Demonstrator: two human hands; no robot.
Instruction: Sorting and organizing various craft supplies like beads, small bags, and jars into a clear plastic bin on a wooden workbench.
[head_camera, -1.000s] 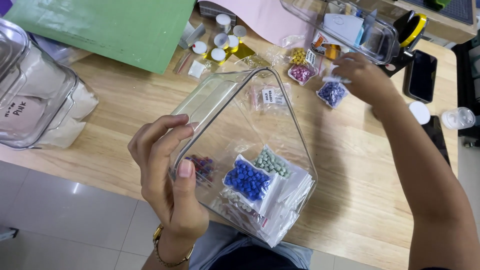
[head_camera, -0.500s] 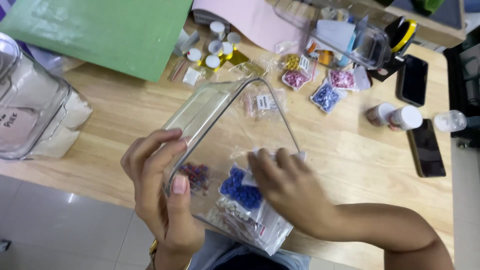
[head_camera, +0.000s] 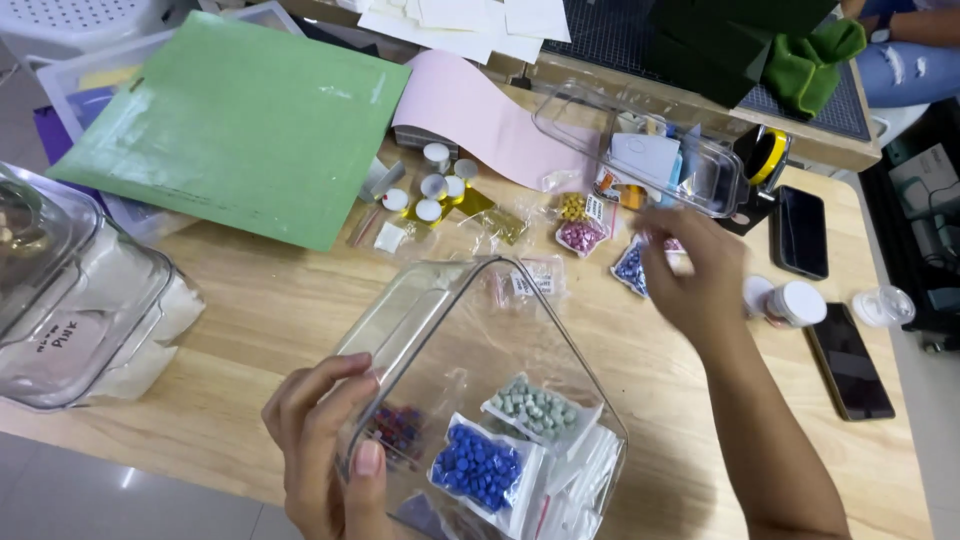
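- A lidded clear bin is sitting at the left edge of the desk, with a green sheet lying beyond it toward the far left corner.
- Your left hand is gripping the clear container at the near edge, fingers wrapped over its left wall and thumb pressing the outside.
- That container is resting tilted at the near edge, and small bags are lying in its lower end: blue beads, pale green beads and dark red ones (the last partly hidden by your fingers).
- Small white pots are standing near the middle of the far side, beside a pink sheet.
- Your right hand is hovering over the loose bead bags right of centre, fingers loosely curled and holding nothing; it is blurred.
- Two dark phones are lying by the right edge.
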